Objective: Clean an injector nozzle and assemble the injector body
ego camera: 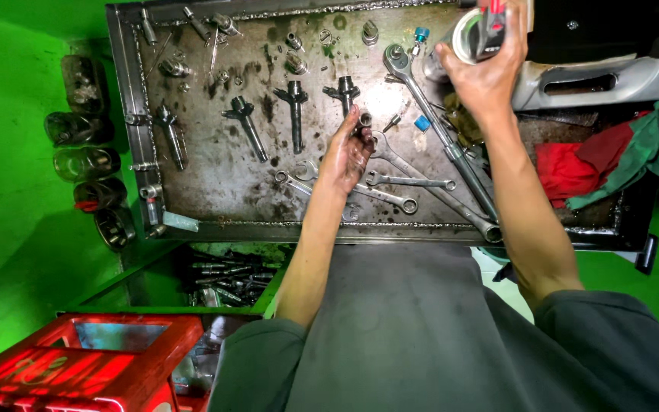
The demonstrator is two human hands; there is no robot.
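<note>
While both arms stretch out over the greasy metal tray (192,206), the left hand (345,156) hangs low above its middle, fingers curled loosely together, their tips pinching a small dark round part (364,119) just below one of the injectors (345,93). That hand lies over a cluster of combination wrenches (390,194). The right hand (486,65) is raised at the tray's far right edge, fingers wrapped around a whitish round container (468,34) with something red at its top; the grip looks closed, though I cannot tell how firmly. A long ratchet wrench (440,137) runs diagonally between the two hands. Two more injectors (272,114) lie to the left, and red and green rags (612,156) lie bunched at the right.
</note>
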